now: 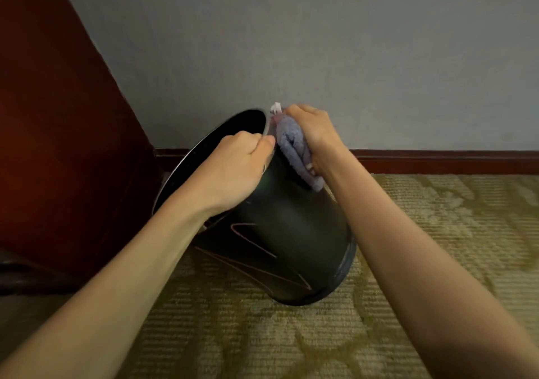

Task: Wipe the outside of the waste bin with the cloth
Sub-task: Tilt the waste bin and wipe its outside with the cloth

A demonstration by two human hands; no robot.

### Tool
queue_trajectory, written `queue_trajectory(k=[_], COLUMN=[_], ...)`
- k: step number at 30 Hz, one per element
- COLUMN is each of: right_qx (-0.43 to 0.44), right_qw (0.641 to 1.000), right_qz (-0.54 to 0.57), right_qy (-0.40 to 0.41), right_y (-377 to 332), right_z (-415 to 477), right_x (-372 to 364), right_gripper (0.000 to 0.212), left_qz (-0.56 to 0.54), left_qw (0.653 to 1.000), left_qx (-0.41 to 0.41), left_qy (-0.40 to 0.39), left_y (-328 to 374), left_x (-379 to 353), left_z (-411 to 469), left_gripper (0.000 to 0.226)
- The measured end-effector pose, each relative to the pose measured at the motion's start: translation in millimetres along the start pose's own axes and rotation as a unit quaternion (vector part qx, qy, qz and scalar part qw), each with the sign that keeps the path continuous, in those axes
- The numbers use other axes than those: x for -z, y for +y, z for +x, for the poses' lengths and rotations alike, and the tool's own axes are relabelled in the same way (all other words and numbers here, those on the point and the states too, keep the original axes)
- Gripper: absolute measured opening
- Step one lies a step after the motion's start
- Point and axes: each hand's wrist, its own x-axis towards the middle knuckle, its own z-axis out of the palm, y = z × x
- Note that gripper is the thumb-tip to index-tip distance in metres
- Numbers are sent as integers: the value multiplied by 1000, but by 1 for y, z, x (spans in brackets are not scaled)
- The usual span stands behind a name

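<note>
A black round waste bin [280, 232] is tilted over on the carpet, its open mouth turned up and to the left, its base low on the right. My left hand [236, 168] grips the bin's rim, thumb on the outside. My right hand [315, 136] presses a folded grey-blue cloth [294, 148] against the bin's outer wall just below the rim. A small white tag [275, 107] sticks up from the cloth near the rim. Thin pale lines mark the bin's dark side.
A dark red wooden panel [58, 133] stands close on the left. A grey wall [320, 52] with a dark red skirting board [443, 161] runs behind the bin. Patterned olive carpet [437, 232] covers the floor to the right and front.
</note>
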Motion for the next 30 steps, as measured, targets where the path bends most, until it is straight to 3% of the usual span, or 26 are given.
queue_trajectory(k=[4,8,11,14,18,30], right_qx=[4,48,101,137,127,49], right_qw=[999,992,971,959,967,998], right_qz=[6,-2,12,33,29,-30], right_qy=[53,120,216,246,220,32], right_y=[6,-7,-7,-1,-4,-6], right_z=[-10,-54,-99,-126,-113,-19], right_x=[-11,-16,-33,-46,-41,-23], right_gripper=[46,26,26,29,28,21], left_qz=[-35,-82,-101,-98,-87,-107], left_qw=[999,994,990,991,992,991], left_qx=[28,72,95,89,87,82], left_qy=[1,5,7,10,22,19], left_y=[-2,-6,-8,-11,-14,-35], left_x=[3,4,5,4,4,19], left_z=[1,5,16,19,21,8], left_gripper=[47,46,42,40,40,33])
